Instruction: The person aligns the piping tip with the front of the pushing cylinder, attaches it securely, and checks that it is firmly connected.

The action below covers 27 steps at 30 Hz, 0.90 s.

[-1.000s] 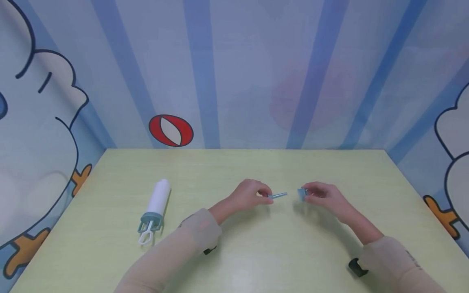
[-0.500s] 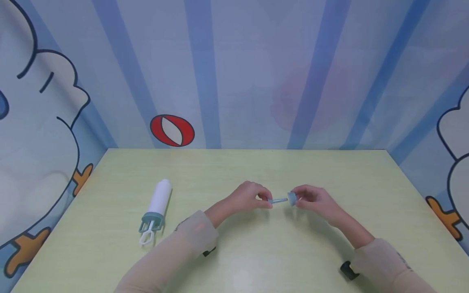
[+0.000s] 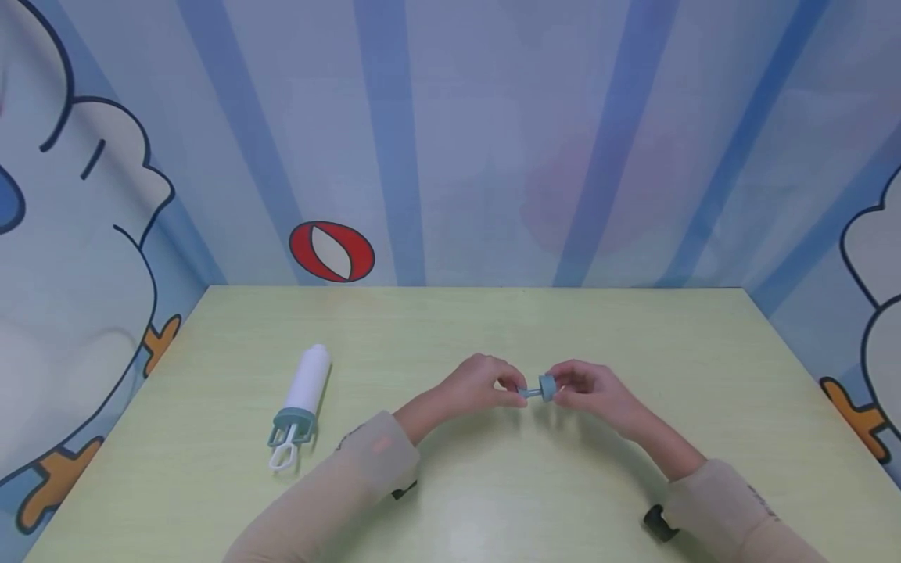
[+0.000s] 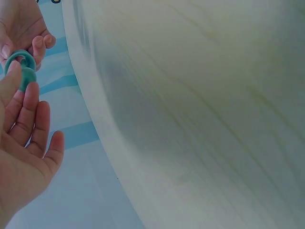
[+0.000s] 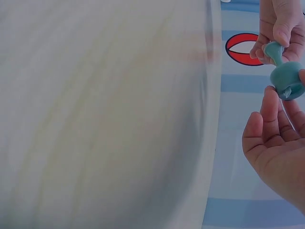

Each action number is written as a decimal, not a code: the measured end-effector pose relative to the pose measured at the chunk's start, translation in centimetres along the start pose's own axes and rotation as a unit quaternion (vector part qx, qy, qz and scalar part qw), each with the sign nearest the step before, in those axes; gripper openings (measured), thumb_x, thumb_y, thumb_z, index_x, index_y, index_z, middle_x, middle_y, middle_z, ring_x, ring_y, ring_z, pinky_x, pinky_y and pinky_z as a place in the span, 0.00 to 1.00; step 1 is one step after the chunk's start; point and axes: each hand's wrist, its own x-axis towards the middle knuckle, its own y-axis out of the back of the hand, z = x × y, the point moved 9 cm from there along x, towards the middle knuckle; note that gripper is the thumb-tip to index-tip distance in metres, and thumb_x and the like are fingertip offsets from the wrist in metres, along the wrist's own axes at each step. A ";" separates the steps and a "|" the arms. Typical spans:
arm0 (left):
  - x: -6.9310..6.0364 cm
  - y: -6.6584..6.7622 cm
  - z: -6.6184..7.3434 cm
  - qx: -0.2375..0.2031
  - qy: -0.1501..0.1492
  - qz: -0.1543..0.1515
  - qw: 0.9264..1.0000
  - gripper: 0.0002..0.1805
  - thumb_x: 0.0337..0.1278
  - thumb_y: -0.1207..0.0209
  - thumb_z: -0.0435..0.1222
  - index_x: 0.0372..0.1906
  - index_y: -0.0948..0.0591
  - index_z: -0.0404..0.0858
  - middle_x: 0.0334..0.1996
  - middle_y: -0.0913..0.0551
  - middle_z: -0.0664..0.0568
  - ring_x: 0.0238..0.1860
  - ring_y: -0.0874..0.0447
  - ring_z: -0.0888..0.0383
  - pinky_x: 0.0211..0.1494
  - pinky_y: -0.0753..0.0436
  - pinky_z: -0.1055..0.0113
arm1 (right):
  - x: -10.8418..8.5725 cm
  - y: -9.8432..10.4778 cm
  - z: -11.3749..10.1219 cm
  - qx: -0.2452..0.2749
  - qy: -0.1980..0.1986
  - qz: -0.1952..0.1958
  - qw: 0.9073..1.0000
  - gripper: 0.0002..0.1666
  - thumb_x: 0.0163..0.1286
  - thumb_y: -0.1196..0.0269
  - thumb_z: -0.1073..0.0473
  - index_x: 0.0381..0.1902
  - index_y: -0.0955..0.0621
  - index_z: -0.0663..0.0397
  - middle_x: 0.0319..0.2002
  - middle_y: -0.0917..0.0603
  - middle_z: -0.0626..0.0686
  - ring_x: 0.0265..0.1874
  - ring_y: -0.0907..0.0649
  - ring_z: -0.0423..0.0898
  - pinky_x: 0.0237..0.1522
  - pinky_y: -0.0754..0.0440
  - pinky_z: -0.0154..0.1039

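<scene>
Over the middle of the table, my left hand (image 3: 481,385) pinches the rounded end of a thin teal stem piece (image 3: 533,392). Facing it, my right hand (image 3: 597,395) holds a round teal cap (image 3: 547,388) between thumb and fingertips. The stem's free end meets the cap; how deep it sits is hidden. In the right wrist view the cap (image 5: 284,76) shows a small pale tip in its opening, with the flared stem piece (image 5: 274,51) behind it. The left wrist view shows the cap's ring-like rim (image 4: 31,58) beside the stem's rounded end (image 4: 27,78).
A white syringe-like tube (image 3: 306,379) with a teal collar (image 3: 296,422) and a white loop handle (image 3: 283,456) lies at the left of the pale table (image 3: 450,320). Behind the table's back edge rises a blue striped wall (image 3: 479,156) with cartoon prints.
My right hand has moved left with the cap, closing the gap until the cap meets the stem. My left hand has lowered slightly, and the white tube has stayed put.
</scene>
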 end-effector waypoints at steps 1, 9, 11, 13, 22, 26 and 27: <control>0.0 -0.1 0.0 -0.001 -0.001 0.000 1.000 0.10 0.48 0.39 0.43 0.35 0.18 0.44 0.29 0.18 0.60 0.30 0.26 0.68 0.34 0.29 0.78 | 0.0 -0.1 -0.1 0.003 0.004 -0.001 1.000 0.19 0.60 0.42 0.64 0.47 0.29 0.71 0.33 0.21 0.42 0.32 0.20 0.37 0.37 0.22 0.32; -0.2 -0.2 0.4 -0.004 -0.020 0.010 1.000 0.11 0.49 0.40 0.44 0.37 0.18 0.44 0.32 0.18 0.60 0.33 0.24 0.70 0.37 0.28 0.77 | -0.1 -1.1 -0.5 0.016 0.004 -0.017 1.000 0.20 0.61 0.43 0.63 0.48 0.30 0.71 0.34 0.21 0.41 0.34 0.20 0.40 0.38 0.22 0.32; -0.3 -0.2 0.5 -0.009 -0.026 0.014 1.000 0.11 0.49 0.41 0.44 0.37 0.18 0.44 0.32 0.17 0.60 0.33 0.24 0.70 0.38 0.28 0.77 | -0.2 -1.3 -0.6 0.022 0.006 -0.022 1.000 0.20 0.61 0.44 0.63 0.48 0.30 0.71 0.35 0.21 0.40 0.35 0.19 0.42 0.39 0.23 0.33; -0.4 -0.3 0.7 -0.014 -0.029 0.017 0.999 0.11 0.49 0.40 0.44 0.38 0.18 0.44 0.32 0.17 0.60 0.34 0.24 0.69 0.38 0.28 0.78 | -0.1 -1.4 -0.6 0.026 0.007 -0.024 0.999 0.20 0.62 0.44 0.63 0.49 0.30 0.71 0.36 0.21 0.40 0.36 0.19 0.43 0.39 0.23 0.33; -0.6 -0.2 0.6 -0.050 -0.027 0.044 0.997 0.12 0.49 0.40 0.44 0.38 0.19 0.44 0.33 0.18 0.59 0.36 0.24 0.69 0.43 0.25 0.72 | 0.0 -1.7 -0.6 0.031 0.009 -0.020 0.999 0.18 0.62 0.45 0.63 0.48 0.30 0.69 0.36 0.21 0.42 0.36 0.19 0.43 0.39 0.22 0.34; -0.8 -0.1 0.9 -0.063 -0.030 0.049 0.996 0.13 0.50 0.41 0.42 0.41 0.19 0.43 0.36 0.17 0.57 0.38 0.23 0.67 0.46 0.24 0.67 | 0.0 -1.6 -0.6 0.035 0.005 -0.013 0.999 0.19 0.62 0.45 0.63 0.48 0.30 0.69 0.36 0.22 0.44 0.36 0.20 0.46 0.39 0.22 0.35; -0.8 0.0 0.9 -0.066 -0.030 0.050 0.996 0.13 0.50 0.41 0.41 0.41 0.19 0.43 0.37 0.17 0.56 0.39 0.22 0.66 0.46 0.24 0.66 | 0.0 -1.6 -0.6 0.036 0.005 -0.012 0.999 0.19 0.62 0.45 0.63 0.48 0.30 0.69 0.36 0.22 0.44 0.36 0.20 0.46 0.38 0.22 0.35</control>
